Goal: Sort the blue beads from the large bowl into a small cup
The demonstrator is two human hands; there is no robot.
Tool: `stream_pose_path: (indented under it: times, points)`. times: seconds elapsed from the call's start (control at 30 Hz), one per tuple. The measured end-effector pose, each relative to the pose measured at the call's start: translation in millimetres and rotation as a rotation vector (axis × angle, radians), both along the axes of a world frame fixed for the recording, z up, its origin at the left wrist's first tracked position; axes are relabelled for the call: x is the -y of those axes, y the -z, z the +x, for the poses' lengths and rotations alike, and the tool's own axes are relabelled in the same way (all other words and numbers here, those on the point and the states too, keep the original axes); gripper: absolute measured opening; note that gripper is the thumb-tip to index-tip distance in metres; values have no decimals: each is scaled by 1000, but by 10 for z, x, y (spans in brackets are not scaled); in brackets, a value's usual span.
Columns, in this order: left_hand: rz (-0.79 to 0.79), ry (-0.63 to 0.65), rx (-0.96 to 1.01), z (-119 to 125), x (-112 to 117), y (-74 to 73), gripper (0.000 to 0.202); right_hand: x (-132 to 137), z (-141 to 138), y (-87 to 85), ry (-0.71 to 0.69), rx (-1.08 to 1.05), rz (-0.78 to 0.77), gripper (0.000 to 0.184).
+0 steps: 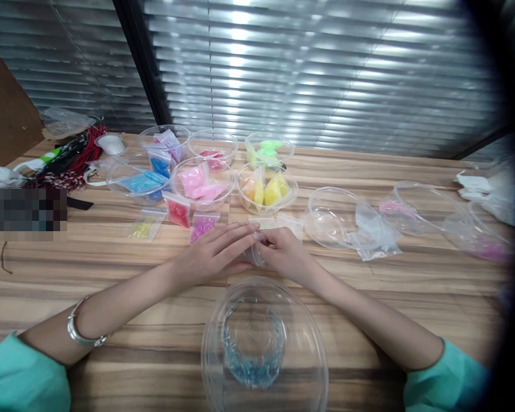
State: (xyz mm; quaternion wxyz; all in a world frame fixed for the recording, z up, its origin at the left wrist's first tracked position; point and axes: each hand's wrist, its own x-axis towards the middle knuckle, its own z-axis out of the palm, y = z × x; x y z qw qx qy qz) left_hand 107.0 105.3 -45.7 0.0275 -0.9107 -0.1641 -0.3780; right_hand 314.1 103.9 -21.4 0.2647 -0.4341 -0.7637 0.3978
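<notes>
My left hand [214, 250] reaches in from the left, its fingers straight and close together, the thumb below them. A small clear plastic bag [257, 256] shows between its fingers and thumb, mostly hidden. My right hand [285, 252] meets the left fingertips, thumb and forefinger pinched on the same bag. What the bag contains cannot be made out. Just beyond the hands lie zip bags of magenta beads [203, 228], red beads [178, 212] and yellow beads [142, 227]. Nearer me stands a large clear bowl [321, 349] with pale blue, glassy pieces [255, 369] ringed around its bottom.
Behind are clear bowls with blue [143, 182], pink [201, 184], yellow [276, 189] and green bags [269, 150]. To the right stand a clear bowl [326, 220] and plastic bags [375, 234]. Red and black cords [83, 160] lie far left. Blinds [304, 74] close off the back.
</notes>
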Motion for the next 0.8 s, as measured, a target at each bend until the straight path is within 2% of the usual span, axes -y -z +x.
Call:
stream_pose_path:
  times: [0.27,0.53,0.6,0.67,0.73,0.77,0.8]
  points:
    - [7,-27,4,-31,7,10,70,78,-37,-64,-10,21,6,22]
    - [38,-40,58,-26,8,-12,65,17,-10,-71,-62,44,12,22]
    - [-14,-80,108,-33,7,-8,65,7,11,-157,-77,20,25,21]
    - [-102,-149,187,-40,-1,-6,65,31,49,-307,-56,-59,100,18]
    - [-187,-198,246,-45,-12,-10,66,109,92,-493,61,-148,278,18]
    - [-215,-202,255,-47,-17,-12,66,172,108,-582,75,-156,359,16]
    - [-231,-194,254,-47,-20,-13,67,247,116,-658,30,-130,402,16]
